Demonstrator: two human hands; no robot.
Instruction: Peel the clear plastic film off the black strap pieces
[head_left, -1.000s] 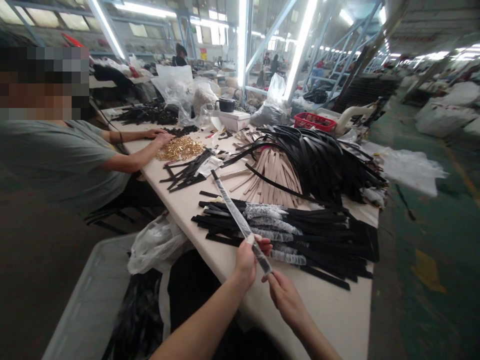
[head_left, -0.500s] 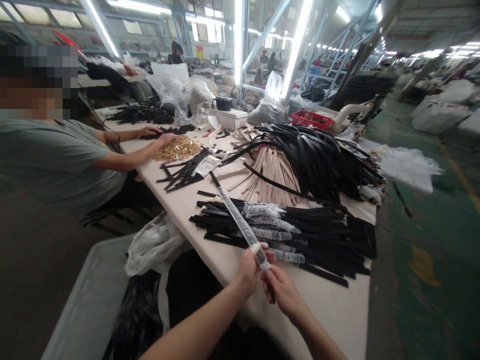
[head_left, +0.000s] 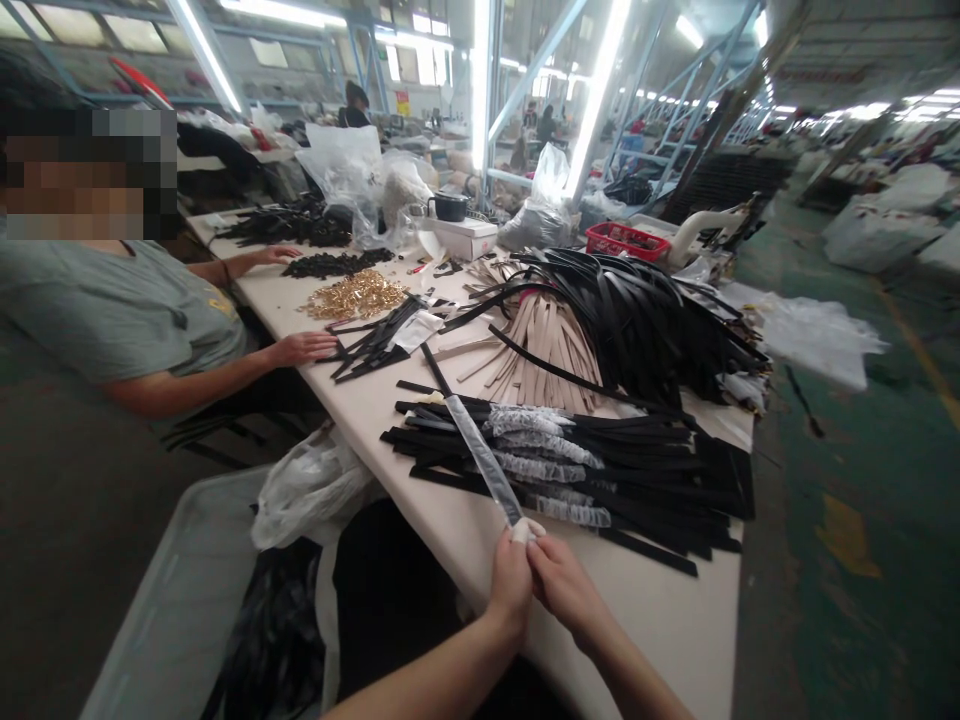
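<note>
Sleeved strap (head_left: pixel 480 452): slanting forward and left from your grip, long axis pointing away from you
Left hand (head_left: pixel 513 575): pinching its near end
Right hand (head_left: pixel 566 582): pinching beside it, neither hand clearly sitting nearer
Strap pile (head_left: pixel 660 490): lying just beyond your knuckles
Table (head_left: pixel 682 640): edge running under your left wrist, surface stretching rightward

No text can be read clearly in this workshop view: a red-and-yellow sign (head_left: pixel 403 103) in the background, faint red marks (head_left: pixel 484 245) on a white box (head_left: pixel 457 241) and a yellow print (head_left: pixel 220 303) on a co-worker's gray shirt (head_left: pixel 135 315) appear too small or blurred to decipher.
</note>
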